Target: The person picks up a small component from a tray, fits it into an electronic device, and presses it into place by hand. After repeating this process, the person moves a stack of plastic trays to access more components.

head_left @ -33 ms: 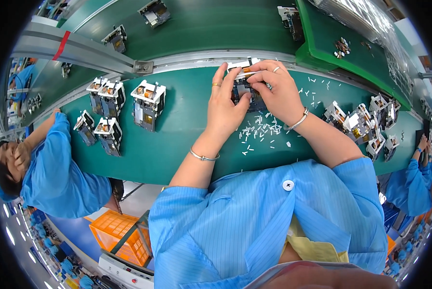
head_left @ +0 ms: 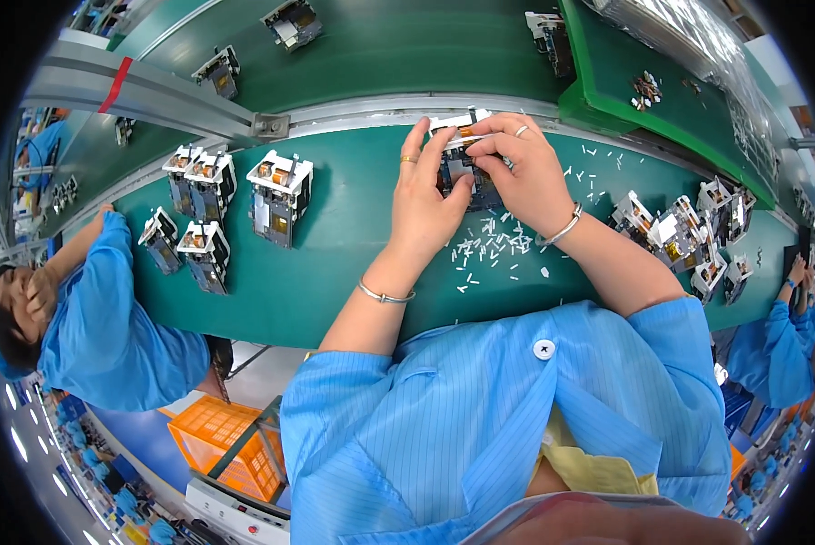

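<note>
Both hands are at a small electronic assembly [head_left: 485,193], which has a dark circuit board and a white plastic top, near the far edge of the green bench. My left hand [head_left: 423,204] grips its left side, fingers curled along it and thumb on the front. On the other side, my right hand [head_left: 527,173] has its thumb and index finger pinched together at the top; a thin white piece shows near those fingertips, but what they hold is too small to make out. Small white strips [head_left: 493,241] lie scattered on the bench just below the assembly.
Several similar assemblies [head_left: 280,195] stand on the left, and more [head_left: 680,232] are grouped on the right. Beyond a metal rail is a green conveyor [head_left: 407,54] carrying others. A raised green tray [head_left: 607,100] is at far right. A co-worker's blue sleeve [head_left: 117,318] is at left.
</note>
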`<state>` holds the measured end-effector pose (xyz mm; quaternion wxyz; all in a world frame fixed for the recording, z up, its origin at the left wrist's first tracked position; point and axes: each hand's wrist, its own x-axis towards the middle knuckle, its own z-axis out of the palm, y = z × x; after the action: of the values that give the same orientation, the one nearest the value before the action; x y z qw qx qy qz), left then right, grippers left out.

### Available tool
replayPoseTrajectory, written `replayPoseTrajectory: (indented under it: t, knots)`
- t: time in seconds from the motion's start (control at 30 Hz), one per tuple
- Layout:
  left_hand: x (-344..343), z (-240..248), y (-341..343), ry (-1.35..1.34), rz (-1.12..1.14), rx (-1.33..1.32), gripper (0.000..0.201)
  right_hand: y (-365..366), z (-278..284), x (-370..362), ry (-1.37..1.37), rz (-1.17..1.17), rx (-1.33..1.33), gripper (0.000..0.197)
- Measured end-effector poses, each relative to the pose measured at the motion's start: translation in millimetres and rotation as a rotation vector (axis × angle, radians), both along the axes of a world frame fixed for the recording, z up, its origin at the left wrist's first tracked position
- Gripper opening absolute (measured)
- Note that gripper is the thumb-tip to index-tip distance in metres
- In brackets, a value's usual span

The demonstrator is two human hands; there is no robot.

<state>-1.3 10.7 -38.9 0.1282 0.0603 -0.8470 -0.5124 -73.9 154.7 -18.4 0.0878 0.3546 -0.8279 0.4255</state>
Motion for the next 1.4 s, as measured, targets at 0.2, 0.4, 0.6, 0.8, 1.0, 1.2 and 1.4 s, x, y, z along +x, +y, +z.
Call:
replayPoseTrajectory:
  t: [0.2,0.4,0.6,0.8,1.0,1.2,1.4]
  knots:
    - [-4,1,2,-0.019,0.048,0.019,0.05,-4,-2,0,0.017,-0.02,-0.017,0.006]
    - [-6,0,4,0.017,0.084,0.024,0.043,-6,-4,1,-0.004,-0.04,-0.064,0.007]
    - [-11,-1,5,0.019,0.122,0.112,0.035,-5,-7,2,0.058,-0.027,-0.075,0.01]
    - [-18,-6,0,-0.006,0.125,0.186,0.034,-1,-2,3,-0.064,0.02,-0.056,0.025]
    - [-21,-5,-6,-0.016,0.087,0.137,0.032,-9,-20,-1,-0.222,-0.102,-0.08,0.031]
    - [-24,-6,-4,-0.005,0.058,0.149,0.032,-4,-13,-8,-0.195,-0.026,0.074,0.033]
    - [-27,-25,-26,-0.051,-0.096,0.571,0.034,23,1,-4,-0.295,0.008,-0.198,0.045]
